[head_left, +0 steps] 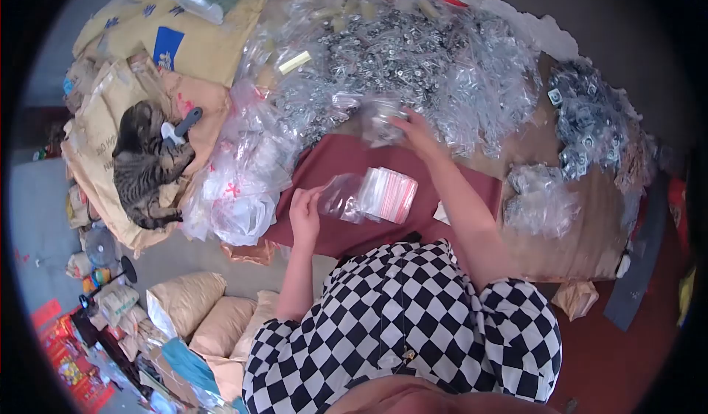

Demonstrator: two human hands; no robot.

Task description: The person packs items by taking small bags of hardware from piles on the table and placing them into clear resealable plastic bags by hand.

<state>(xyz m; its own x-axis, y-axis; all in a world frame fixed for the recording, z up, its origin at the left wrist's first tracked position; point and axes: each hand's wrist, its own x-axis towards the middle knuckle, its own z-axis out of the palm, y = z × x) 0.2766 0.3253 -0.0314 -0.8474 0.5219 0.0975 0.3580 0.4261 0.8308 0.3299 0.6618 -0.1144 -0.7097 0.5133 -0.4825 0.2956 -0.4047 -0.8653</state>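
Observation:
My left hand pinches the edge of a small clear plastic bag above the dark red cloth. Beside that bag, a stack of flat clear bags with red edges lies on the cloth. My right hand is farther forward, at the near edge of a big heap of small metal parts and clear packets. A blurred clear packet is at its fingers; its contents cannot be made out.
A striped cat lies on brown paper sacks at the left, near a grey-handled tool. White plastic bags lie beside the cloth. Filled packets and more packed parts are at the right. Full sacks stand lower left.

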